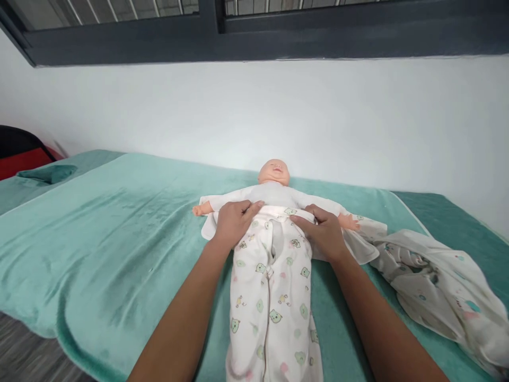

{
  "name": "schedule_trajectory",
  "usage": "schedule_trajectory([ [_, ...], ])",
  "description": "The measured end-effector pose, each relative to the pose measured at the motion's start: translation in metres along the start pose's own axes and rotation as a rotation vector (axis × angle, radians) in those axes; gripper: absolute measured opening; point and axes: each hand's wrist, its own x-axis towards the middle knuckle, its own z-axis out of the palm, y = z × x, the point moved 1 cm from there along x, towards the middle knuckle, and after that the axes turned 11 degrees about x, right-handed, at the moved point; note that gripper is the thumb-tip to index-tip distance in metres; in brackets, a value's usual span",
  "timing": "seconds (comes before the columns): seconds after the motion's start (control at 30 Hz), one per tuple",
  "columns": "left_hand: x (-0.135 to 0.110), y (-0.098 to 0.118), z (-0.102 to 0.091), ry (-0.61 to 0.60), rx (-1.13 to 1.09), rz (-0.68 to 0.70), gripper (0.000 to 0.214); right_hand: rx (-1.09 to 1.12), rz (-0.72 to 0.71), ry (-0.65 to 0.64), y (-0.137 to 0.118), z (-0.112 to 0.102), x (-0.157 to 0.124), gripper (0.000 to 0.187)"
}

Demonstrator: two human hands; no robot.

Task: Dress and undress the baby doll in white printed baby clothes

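Note:
A baby doll (274, 172) lies on its back with its head toward the wall and both arms stretched sideways. It has on a white long-sleeved top (272, 193). White baby pants (270, 297) printed with green animals and leaves cover its lower body, the waistband at the doll's belly. My left hand (235, 222) pinches the waistband at its left end, thumb on top. At the other end, my right hand (323, 229) grips the same waistband between thumb and fingers. The doll's legs are hidden under the cloth.
A teal blanket (131, 254) covers the bed. Crumpled white printed baby clothes (441, 286) lie to the right. Behind the bed rises a white wall (254, 111) below a dark window frame (254, 40). A red and black object (24, 151) stands at far left.

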Motion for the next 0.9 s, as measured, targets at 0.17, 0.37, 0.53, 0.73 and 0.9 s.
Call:
schedule_trajectory([
  [0.17,-0.027,-0.023,-0.007,-0.139,-0.120,-0.086,0.041,-0.076,0.129,-0.152,0.002,-0.014,-0.013,0.048],
  [0.37,-0.058,-0.031,-0.014,-0.288,-0.425,-0.092,0.052,-0.124,0.206,-0.304,0.001,-0.023,-0.042,0.053],
  [0.53,-0.059,-0.028,-0.007,-0.166,-0.413,-0.079,0.043,-0.285,0.207,-0.089,-0.006,-0.009,-0.054,0.056],
  [0.73,-0.060,-0.025,-0.001,0.091,-0.197,0.157,0.023,-0.446,0.075,0.065,-0.004,0.008,-0.075,0.017],
  [0.9,-0.068,-0.018,-0.002,0.335,-0.127,0.166,0.022,-0.555,-0.081,0.250,-0.009,0.020,-0.081,0.004],
])
